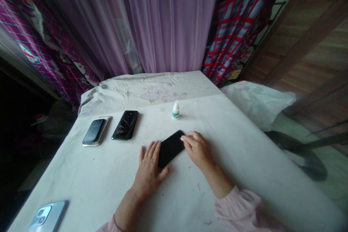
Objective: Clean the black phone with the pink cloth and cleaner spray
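Observation:
A black smartphone [171,148] lies at a slant on the white-covered table, its dark screen facing up. My left hand [148,168] rests flat at its near left end, with the fingers along one edge and the thumb by the lower corner, holding it steady. At the far right end, my right hand [198,148] has its fingers bent and pinched together, the tips on the phone's edge. What those tips hold, if anything, is hidden. Beyond the phone stands a small white bottle [175,111] with a blue label, upright.
Left of the bottle lie stacked dark phones [125,125], and farther left a dark phone [94,131] on a lighter one. A silver-blue phone [49,216] sits at the near left. Purple curtains [168,21] hang behind the table; a white plastic bag [258,101] is at the right.

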Tool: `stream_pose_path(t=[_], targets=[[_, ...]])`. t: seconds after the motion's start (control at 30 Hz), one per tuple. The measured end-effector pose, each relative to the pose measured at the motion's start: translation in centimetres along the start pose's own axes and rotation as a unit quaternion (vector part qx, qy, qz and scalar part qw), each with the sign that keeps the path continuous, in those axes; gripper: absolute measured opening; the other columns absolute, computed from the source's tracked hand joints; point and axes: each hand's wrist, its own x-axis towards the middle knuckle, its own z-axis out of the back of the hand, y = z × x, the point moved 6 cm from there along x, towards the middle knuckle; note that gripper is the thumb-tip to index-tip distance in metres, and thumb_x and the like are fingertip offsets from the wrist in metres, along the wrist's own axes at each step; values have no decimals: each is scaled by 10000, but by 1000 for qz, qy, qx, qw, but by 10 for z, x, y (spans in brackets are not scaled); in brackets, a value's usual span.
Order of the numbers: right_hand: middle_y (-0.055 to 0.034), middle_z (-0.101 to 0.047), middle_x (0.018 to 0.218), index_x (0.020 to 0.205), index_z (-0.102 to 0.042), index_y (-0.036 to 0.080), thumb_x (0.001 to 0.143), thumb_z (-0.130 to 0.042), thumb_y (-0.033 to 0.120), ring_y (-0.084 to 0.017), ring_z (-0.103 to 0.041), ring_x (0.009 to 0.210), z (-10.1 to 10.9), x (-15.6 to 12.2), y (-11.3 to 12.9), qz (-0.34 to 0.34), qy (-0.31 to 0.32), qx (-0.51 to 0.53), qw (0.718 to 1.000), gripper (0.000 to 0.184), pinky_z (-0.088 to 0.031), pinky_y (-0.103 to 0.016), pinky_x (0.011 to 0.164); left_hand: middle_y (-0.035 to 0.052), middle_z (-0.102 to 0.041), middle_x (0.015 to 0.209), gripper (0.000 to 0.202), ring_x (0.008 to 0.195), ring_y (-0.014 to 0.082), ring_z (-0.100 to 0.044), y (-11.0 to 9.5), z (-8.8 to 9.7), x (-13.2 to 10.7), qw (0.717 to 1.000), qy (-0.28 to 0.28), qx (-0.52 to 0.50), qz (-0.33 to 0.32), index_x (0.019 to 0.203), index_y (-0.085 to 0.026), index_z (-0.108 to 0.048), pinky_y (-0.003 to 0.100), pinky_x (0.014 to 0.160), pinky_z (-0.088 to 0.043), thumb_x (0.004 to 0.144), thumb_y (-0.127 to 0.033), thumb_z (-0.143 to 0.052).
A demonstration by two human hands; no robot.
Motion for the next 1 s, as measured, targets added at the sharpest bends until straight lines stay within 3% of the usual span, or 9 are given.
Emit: stream_pose_path(t=[0.1, 0.23, 0.53, 0.83, 1.0], targets=[[-38, -664, 874, 933, -730, 229, 887, -559, 164, -151, -604, 780, 3, -3, -2, -16, -7, -2, 1000, 189, -420, -249, 682, 202, -538, 1349, 728, 1293, 347, -455, 4, -2, 2, 999, -37, 12, 28, 1437, -112, -329, 598, 1096, -262, 874, -527, -530], [-37, -659, 851, 927, -723, 226, 873, -561, 141, -147, -593, 756, 5, -6, -1, -28, -14, -27, 999, 190, -408, -251, 673, 183, -555, 1324, 658, 1269, 340, -474, 4, -3, 4, 998, -54, 17, 38, 1390, -132, -401, 580, 1093, -281, 878, -526, -527], [-42, -644, 869, 952, -706, 229, 858, -576, 120, -173, -564, 802, -12, -11, 51, 61, 40, 12, 997, 195, -410, -285, 716, 177, -536, 1362, 711, 1310, 339, -439, 1, -3, 4, 999, -28, 33, 32, 1403, -135, -368, 563, 1106, -265, 851, -537, -569], [-46, -651, 864, 965, -723, 232, 880, -556, 137, -164, -570, 782, -1, -2, 1, -19, 3, -18, 1000, 210, -393, -273, 680, 174, -526, 1375, 673, 1326, 337, -419, 2, -2, 4, 999, -15, 24, 28, 1404, -129, -369, 572, 1110, -259, 866, -485, -560], [-44, -645, 840, 935, -719, 225, 882, -564, 144, -164, -549, 768, -4, -2, 15, 1, 6, -35, 999, 184, -376, -279, 681, 174, -522, 1381, 665, 1335, 329, -411, 2, -2, 4, 999, -14, 20, 26, 1403, -129, -367, 567, 1114, -250, 876, -494, -544]])
